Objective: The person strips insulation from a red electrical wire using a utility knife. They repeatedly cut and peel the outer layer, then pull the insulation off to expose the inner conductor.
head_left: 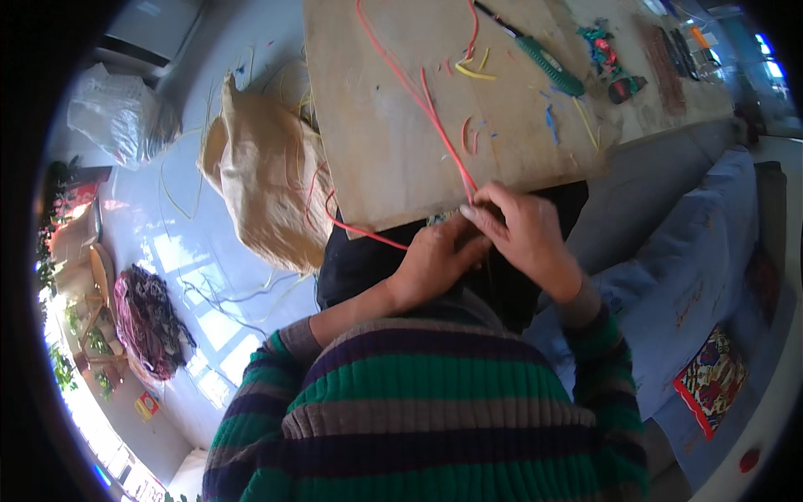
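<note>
Both hands meet just past the near edge of a tan board (389,157), above my lap. My left hand (430,260) is closed around a red wire (370,236), which trails out leftward past the board's corner. Thumb and forefinger of my right hand (524,229) pinch red wire beside it. From these fingers, red strands (433,113) run up across the board to its far side. The wire between the hands is mostly hidden by the fingers. A green-handled tool (549,66) with a dark shaft lies farther up the board.
Red, yellow and blue wire scraps (477,74) are scattered over the board. A bundle of coloured pieces (605,53) lies to its right. A beige sack (270,182) stands on the left, with loose wires (219,292) on the floor. A blue cloth-covered seat (677,232) is at right.
</note>
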Motion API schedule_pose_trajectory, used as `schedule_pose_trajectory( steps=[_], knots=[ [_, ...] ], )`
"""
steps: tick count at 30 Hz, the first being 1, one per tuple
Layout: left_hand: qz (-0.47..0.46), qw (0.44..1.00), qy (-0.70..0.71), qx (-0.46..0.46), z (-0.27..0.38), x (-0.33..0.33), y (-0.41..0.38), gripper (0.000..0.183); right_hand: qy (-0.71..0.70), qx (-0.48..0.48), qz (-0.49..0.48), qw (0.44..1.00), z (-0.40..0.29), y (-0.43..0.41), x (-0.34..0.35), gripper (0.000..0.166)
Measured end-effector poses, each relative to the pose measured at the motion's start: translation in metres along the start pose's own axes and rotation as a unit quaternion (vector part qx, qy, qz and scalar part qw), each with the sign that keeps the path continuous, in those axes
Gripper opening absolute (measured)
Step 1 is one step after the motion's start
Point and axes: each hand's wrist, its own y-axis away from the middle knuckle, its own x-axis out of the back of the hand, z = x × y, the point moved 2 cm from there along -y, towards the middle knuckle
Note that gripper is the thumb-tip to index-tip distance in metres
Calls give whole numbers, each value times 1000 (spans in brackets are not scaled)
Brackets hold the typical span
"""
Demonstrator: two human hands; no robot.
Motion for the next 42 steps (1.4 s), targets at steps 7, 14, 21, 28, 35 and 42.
schedule_pose_trajectory(
  steps=[7, 14, 21, 28, 35, 42],
  knots=[
    [88, 992, -93, -20, 12, 37, 8, 31, -268, -69, -54, 960, -5, 24, -16, 15],
    [-20, 995, 92, -18, 33, 45, -15, 19, -594, -220, -148, 760, -29, 27, 0, 14],
    [-97, 994, -35, -43, 30, 14, -13, 18, -641, -355, -128, 669, -26, 62, 19, 25],
    [-286, 931, -185, -133, 45, 36, -14, 20, -666, -319, -171, 652, -29, 79, 0, 28],
    [-532, 776, -307, -140, 55, 48, -30, 30, -692, -393, -125, 593, -55, 87, -3, 23],
    [-621, 738, -196, 178, 76, 111, -86, 31, -689, -415, -75, 590, -39, 123, -12, 22]
  ],
)
